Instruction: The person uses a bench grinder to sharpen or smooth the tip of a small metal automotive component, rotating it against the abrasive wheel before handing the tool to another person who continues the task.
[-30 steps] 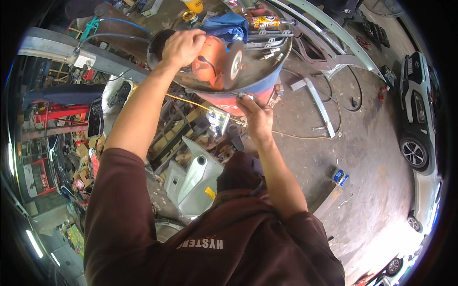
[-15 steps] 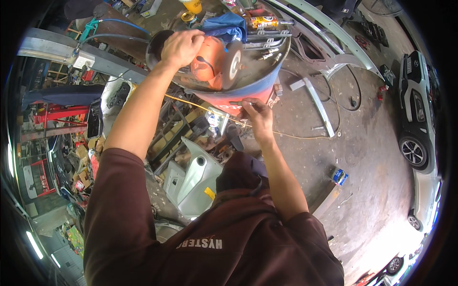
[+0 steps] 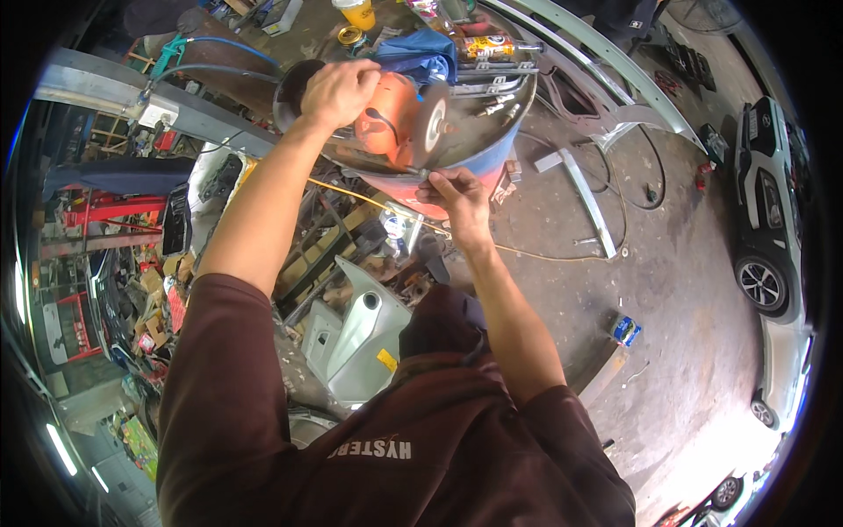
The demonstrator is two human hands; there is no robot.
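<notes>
An orange bench grinder stands on the top of a blue and red drum. Its grinding wheel faces right, and its surface looks blurred. My left hand lies over the grinder's housing with the fingers curled against it. Between the thumb and fingers of my right hand is a short thin metal rod, pinched at the drum's near rim. The rod's tip is close to the lower edge of the wheel; whether they touch I cannot tell.
Behind the grinder lie a blue cloth, a bottle and metal tools. A yellow hose runs below the drum. Grey car panels lie near my legs. A metal bar rests on the floor, with parked cars farther right.
My right hand has risen slightly and moved left, bringing the rod from in front of the drum's side up to the wheel. My left hand stays on the grinder.
</notes>
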